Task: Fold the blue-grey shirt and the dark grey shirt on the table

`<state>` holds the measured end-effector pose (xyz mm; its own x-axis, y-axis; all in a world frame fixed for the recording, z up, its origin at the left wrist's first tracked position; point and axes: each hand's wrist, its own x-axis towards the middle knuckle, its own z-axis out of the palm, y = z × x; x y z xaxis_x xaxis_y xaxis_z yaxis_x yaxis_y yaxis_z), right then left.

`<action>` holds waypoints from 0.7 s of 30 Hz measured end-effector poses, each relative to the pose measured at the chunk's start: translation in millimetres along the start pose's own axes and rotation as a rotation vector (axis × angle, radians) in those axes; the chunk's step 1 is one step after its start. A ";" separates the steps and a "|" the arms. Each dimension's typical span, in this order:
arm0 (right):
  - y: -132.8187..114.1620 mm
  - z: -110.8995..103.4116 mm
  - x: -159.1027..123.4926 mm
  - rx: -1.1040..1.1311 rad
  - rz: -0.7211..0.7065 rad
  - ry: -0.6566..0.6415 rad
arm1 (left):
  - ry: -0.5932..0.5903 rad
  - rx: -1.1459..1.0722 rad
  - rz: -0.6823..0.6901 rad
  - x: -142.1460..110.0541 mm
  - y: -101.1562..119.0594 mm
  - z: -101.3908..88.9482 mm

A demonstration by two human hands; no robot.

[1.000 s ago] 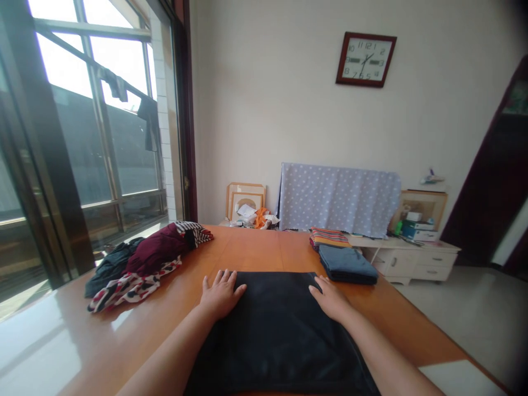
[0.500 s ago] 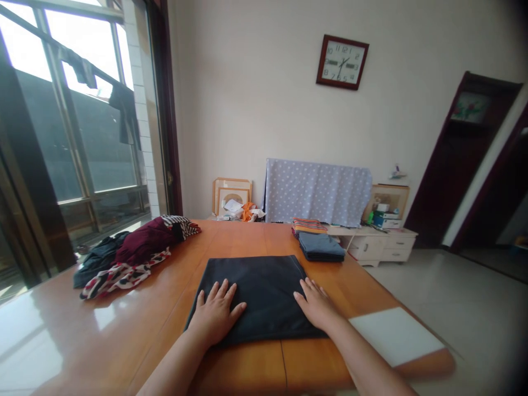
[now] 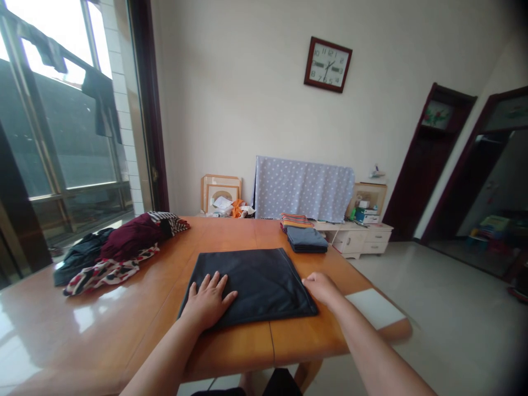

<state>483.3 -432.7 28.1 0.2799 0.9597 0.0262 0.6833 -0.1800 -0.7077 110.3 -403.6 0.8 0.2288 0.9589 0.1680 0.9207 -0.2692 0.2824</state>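
Note:
A dark navy folded garment lies flat in front of me on the wooden table; its exact kind cannot be made out. On its left part rests my left hand, palm down with the fingers spread. At the garment's right edge, my right hand has its fingers curled in and seems to pinch the border. Just beyond the garment, to the right, stands a small stack of folded dark blue clothes, with folded striped cloth behind it.
A loose heap of clothes, maroon, striped and patterned, lies on the table at left. A white sheet sits near the right corner. Behind are a dotted cloth cover and a white cabinet.
My right hand has gone from lying flat on the garment to closed fingers at its right edge. The left hand stays flat. The view has turned slightly right.

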 end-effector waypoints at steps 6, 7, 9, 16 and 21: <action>-15.1 15.1 2.8 -0.050 0.072 -0.001 | 0.057 -0.161 0.014 -0.3 -4.4 3.5; -16.5 17.2 3.5 -0.046 0.080 -0.005 | 0.072 -0.192 0.015 -0.2 -5.4 4.7; -17.6 20.3 4.3 -0.024 0.090 -0.017 | 0.098 -0.249 0.015 0.0 -7.0 6.8; -15.9 28.0 4.6 0.165 0.107 -0.028 | 0.079 -0.256 0.008 -0.2 -8.9 7.5; -18.4 33.3 10.5 0.378 0.188 -0.088 | 0.045 -0.167 0.021 -2.5 -8.1 3.9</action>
<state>451.2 -412.2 17.8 0.3064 0.9353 -0.1769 0.3258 -0.2777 -0.9037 103.6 -403.5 -5.6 0.2297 0.9489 0.2166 0.8495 -0.3040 0.4312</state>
